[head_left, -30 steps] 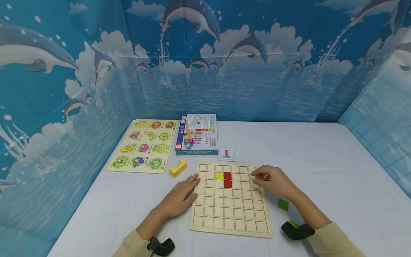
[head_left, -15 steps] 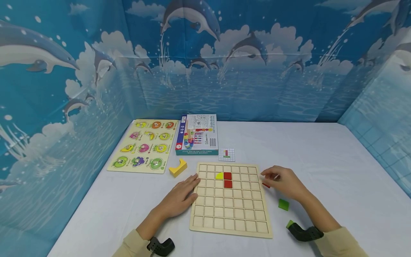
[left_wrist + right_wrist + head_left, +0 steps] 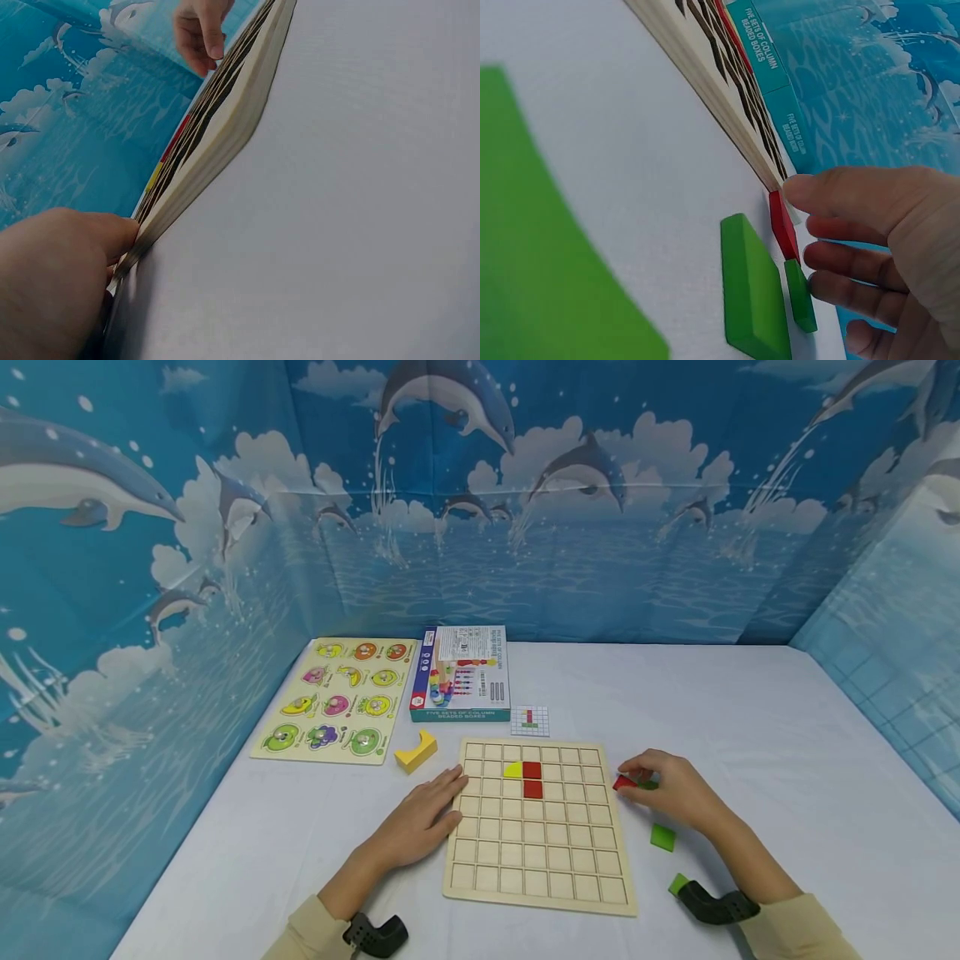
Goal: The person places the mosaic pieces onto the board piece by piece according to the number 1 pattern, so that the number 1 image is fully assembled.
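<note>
Frontal access: a hand can pass over the near rows of the grid board (image 3: 536, 858). Lateral obstructions: the person's left hand (image 3: 420, 818) on the left edge; right hand (image 3: 663, 787), red block (image 3: 623, 782) and green block (image 3: 662, 837) beside the right edge. Rear obstructions: card (image 3: 529, 721) and box (image 3: 471, 681). Outboard of the right hand, the table (image 3: 817, 760) admits passage.

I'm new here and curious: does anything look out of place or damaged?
Nothing looks damaged. The notched yellow block seems stray: it sits askew between the fruit board and wooden grid board, while loose green tiles lie beyond its right edge.
</note>
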{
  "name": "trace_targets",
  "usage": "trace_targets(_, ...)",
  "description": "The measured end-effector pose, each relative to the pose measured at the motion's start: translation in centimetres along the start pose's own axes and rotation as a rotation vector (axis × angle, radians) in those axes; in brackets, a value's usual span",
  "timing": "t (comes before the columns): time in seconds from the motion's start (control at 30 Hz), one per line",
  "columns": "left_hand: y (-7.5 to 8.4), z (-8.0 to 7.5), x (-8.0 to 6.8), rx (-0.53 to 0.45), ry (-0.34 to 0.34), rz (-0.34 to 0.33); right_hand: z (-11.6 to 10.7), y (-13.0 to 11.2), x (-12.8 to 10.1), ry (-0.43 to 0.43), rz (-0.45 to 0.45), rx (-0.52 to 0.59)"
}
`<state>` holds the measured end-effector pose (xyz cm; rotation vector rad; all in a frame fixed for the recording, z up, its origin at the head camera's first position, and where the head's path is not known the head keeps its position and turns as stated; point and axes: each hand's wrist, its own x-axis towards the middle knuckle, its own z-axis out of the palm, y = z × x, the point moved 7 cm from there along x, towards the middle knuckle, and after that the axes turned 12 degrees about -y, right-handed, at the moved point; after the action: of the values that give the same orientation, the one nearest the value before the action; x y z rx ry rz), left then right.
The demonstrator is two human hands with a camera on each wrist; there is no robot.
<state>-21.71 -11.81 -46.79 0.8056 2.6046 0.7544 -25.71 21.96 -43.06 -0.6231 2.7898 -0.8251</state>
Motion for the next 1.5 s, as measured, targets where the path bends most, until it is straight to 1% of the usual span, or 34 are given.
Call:
trace_targets(0.27,-0.1,0.0,0.0,0.002,0.0,0.001,0.4,0.3,0.1,-0.028,0.024,-0.028)
trace_targets(0.53,-0.1,0.1,0.1,0.004,0.001,0.003,0.6,0.3,0.2,-0.025,0.028,-0.048)
trace_targets(0.8,-0.1,0.0,0.1,0.004,-0.002,0.0,0.7,0.7,0.3,-0.01,0.028,-0.032)
trace_targets(1.07,-0.1,0.0,0.1,0.003,-0.004,-0.002,0.3,0.1,0.2,0.001,0.048,0.0)
trace_targets(1.17,-0.1,0.1,0.1,0.003,-0.004,-0.003,0.2,-0.3,0.2,0.006,0.04,0.005)
trace_targets(1.5,-0.1,0.0,0.1,0.003,-0.003,0.0,0.1,-1.7,0.4,0.01,-0.048,0.062)
